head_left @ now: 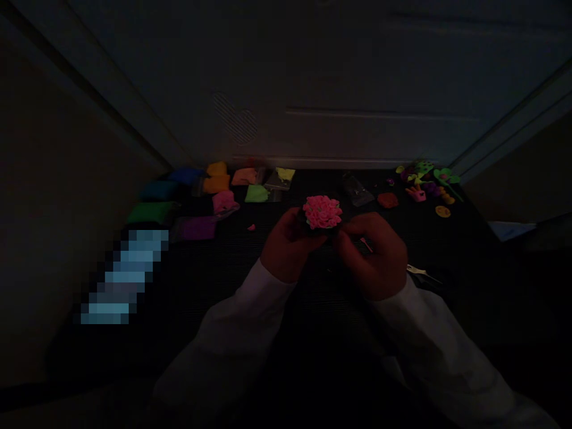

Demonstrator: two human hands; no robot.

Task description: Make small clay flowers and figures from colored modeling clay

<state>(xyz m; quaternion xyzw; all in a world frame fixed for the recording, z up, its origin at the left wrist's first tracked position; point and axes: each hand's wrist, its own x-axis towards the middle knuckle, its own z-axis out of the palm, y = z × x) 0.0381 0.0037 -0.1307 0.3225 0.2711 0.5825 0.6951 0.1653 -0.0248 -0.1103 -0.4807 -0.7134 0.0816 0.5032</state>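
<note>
The scene is very dark. A pink clay flower [322,211], built of many small petals, is held up between both my hands over a dark mat [232,274]. My left hand [287,249] grips it from the left and below, fingers curled. My right hand [375,253] is closed beside it on the right, fingertips pinched at the flower's lower edge, with a small pink bit [366,243] showing at the fingers. Both arms wear white sleeves.
Coloured clay packets [214,189] lie in rows at the back left: blue, green, purple, orange, pink, yellow. Finished clay figures [424,182] stand at the back right, beside a clear plastic bag [357,192]. Scissors [422,273] lie by my right wrist. A white door rises behind.
</note>
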